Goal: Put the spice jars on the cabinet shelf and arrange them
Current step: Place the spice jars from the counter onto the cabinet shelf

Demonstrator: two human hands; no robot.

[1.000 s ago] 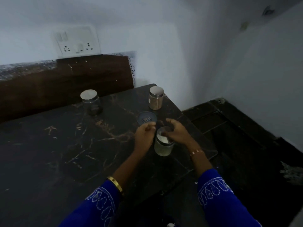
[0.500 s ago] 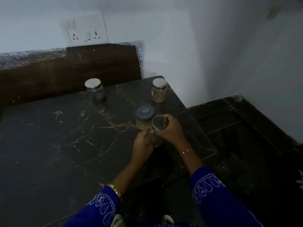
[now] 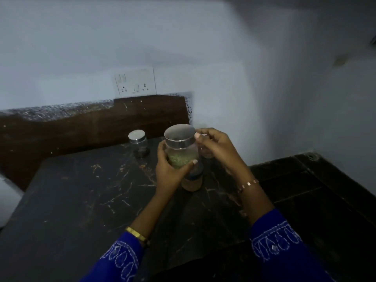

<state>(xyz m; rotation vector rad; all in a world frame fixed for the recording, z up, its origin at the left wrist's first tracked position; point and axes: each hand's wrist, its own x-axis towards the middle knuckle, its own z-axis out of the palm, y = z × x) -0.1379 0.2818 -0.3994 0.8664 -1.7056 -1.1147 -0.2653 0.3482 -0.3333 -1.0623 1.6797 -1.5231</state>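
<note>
Jar point(image 3: 181, 151) of green spice, unlabelled, gripped in my left hand point(image 3: 169, 171); right hand point(image 3: 215, 147) pinches its lid; two jars point(image 3: 139, 144) behind on counter point(image 3: 81, 192).

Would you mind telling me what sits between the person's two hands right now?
In the head view, the silver-lidded jar of green spice: left hand grips it, right hand is at its lid.

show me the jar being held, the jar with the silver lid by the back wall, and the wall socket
held jar point(image 3: 182, 157), head view, on its glass body over the green contents
silver-lidded jar point(image 3: 136, 135), head view, on its lid top
wall socket point(image 3: 134, 82), head view, middle of the plate
</note>
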